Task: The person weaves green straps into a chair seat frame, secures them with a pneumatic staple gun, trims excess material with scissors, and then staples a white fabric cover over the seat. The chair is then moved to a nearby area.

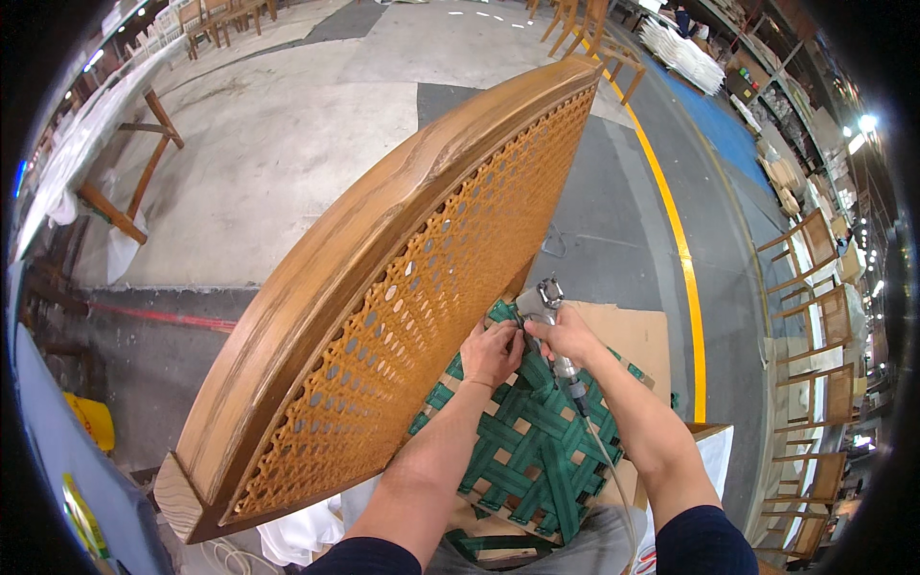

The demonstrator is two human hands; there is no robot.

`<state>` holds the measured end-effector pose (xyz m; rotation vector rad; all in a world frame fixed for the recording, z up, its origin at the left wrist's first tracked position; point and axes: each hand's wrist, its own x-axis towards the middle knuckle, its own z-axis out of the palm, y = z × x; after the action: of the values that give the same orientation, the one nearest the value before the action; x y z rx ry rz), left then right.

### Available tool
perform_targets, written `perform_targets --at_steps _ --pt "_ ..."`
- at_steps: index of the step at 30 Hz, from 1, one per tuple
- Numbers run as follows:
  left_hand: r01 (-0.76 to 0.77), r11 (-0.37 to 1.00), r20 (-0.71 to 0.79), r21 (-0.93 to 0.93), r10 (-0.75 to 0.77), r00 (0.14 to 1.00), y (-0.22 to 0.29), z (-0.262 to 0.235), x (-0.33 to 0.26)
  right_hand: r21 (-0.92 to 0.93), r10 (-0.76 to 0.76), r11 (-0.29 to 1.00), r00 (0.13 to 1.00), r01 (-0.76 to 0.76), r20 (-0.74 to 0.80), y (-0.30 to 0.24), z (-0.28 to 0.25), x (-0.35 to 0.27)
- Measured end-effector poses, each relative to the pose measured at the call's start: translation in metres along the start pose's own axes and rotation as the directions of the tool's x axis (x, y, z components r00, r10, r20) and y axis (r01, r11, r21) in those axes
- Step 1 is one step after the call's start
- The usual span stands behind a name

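Note:
A wooden chair frame with a cane back panel [450, 259] stands tilted before me, its curved top rail [374, 182] running up and away to the right. Green webbing straps [517, 450] are woven across its seat. My right hand [567, 335] is wrapped round a metal air-powered tool [539, 299], probably a staple gun, with a hose [609, 450] trailing from it. Close beside it, my left hand [493, 353] has its fingers bent and pressed onto the webbing near the cane back. Its fingertips are partly hidden, but a green strap hangs just below them.
A brown cardboard sheet [632, 335] lies beyond the seat. Several cane-backed chairs [824, 402] line the right side, past a yellow floor line [685, 259]. At the left is a covered table [81, 144] with wooden legs, and a yellow container [91, 419] is lower down.

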<state>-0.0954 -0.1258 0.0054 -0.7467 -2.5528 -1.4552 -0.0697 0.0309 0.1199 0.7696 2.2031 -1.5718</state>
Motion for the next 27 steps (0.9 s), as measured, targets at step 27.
perform_targets --at_steps 27 --pt "-0.115 0.979 0.028 0.166 0.112 0.993 -0.015 -0.001 0.019 0.195 0.043 0.981 0.972 0.003 -0.23 0.049 -0.075 -0.098"
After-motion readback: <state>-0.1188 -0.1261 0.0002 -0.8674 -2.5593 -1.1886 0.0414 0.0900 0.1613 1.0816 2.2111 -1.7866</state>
